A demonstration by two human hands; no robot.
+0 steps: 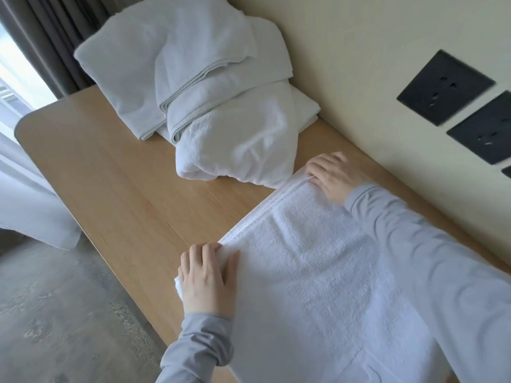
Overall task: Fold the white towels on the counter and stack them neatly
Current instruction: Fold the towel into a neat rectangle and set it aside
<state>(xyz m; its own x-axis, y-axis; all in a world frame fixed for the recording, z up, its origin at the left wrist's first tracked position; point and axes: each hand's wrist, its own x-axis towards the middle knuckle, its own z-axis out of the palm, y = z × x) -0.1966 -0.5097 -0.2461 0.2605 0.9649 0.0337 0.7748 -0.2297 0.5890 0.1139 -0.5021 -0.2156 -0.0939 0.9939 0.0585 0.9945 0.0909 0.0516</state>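
A white towel (318, 272) lies spread flat on the wooden counter (124, 189) in front of me. My left hand (207, 280) grips its near left corner at the counter's front edge, fingers curled over the hem. My right hand (331, 175) holds the far corner next to the wall, fingers curled on the hem. Both arms wear grey sleeves. A loose pile of white towels (199, 87) sits at the far end of the counter, one of them draped down toward the flat towel.
A cream wall runs along the counter's right side with dark socket plates (445, 87). Dark curtains (55, 37) hang at the far left. A white sheer fabric (27, 203) hangs left of the counter above a grey floor (55, 313).
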